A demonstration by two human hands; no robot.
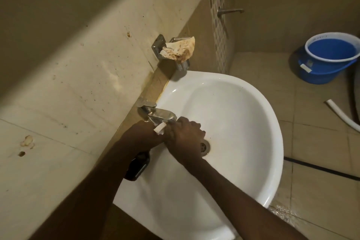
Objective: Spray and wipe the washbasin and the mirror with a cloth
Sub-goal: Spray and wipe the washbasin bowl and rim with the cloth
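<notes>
Both hands are seen together in the basin (224, 103), just under the tap (157, 115) and beside the drain (204, 147). The right hand (187, 138) is closed in a loose fist, fingers curled downward; what it grips cannot be told. The left hand (148, 134) is bent at the wrist against the right, and a small white piece (159, 128), perhaps a fold of cloth or a bit of soap, shows between the two; whether it is held by the left hand or the right cannot be told, nor can the left hand's grip.

A dark bottle (139, 165), likely the spray, lies on the basin's rim near the wall, half hidden by the left forearm. A stained rag (180, 48) is draped over the metal holder (161, 48) on the wall above the basin. No mirror is shown.

As a judgement, something is being rinsed or wrung under the tap. A wet cloth would be soft, limp and heavier with water; it would best be bunched in the palm so that a flat pad is presented to the glazed surface, which is hard and slippery when wet. The bottle should be light and stiff, though slick with damp fingers, and would best be taken round its body, trigger or nozzle turned away. The rag on the holder looks dry and crumpled and could be lifted by its hanging edge.

A blue bucket (329, 58) stands on the tiled floor (315, 142), well apart.
</notes>
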